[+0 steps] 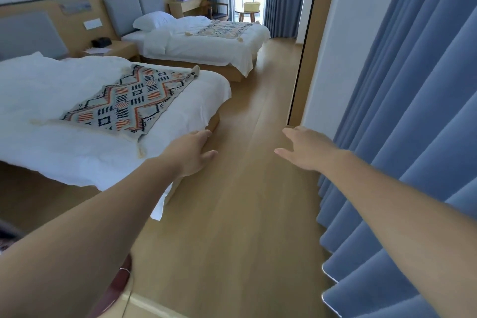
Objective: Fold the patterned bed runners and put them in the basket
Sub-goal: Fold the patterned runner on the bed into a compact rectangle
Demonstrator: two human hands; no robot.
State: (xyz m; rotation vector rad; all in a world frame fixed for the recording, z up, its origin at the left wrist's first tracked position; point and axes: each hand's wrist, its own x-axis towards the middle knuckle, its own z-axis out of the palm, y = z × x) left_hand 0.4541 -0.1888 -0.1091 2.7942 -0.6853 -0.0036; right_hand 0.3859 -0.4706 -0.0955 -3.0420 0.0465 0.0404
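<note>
A room is seen with a pale wooden floor running down its middle, and a long blue curtain is hung in folds along the right side. Two beds under white covers are set against the left wall. The near bed fills the left of the view and the far bed is placed beyond it, closer to the window.

One patterned bed runner, woven in grey, orange and black diamonds with tassels at its corners, is spread flat and unfolded across the foot of the near bed. A second runner of the same kind is laid unfolded across the foot of the far bed.

Both bare arms are stretched forward. The left hand is held at the foot corner of the near bed, just beside the near runner's edge, with its fingers straight and nothing grasped; whether the cover is touched cannot be told. The right hand is held over the floor near the curtain, its fingers spread loosely and nothing held.

By the window a small round table is seen, and a pale yellow basket is set on top of it, well apart from both hands.
</note>
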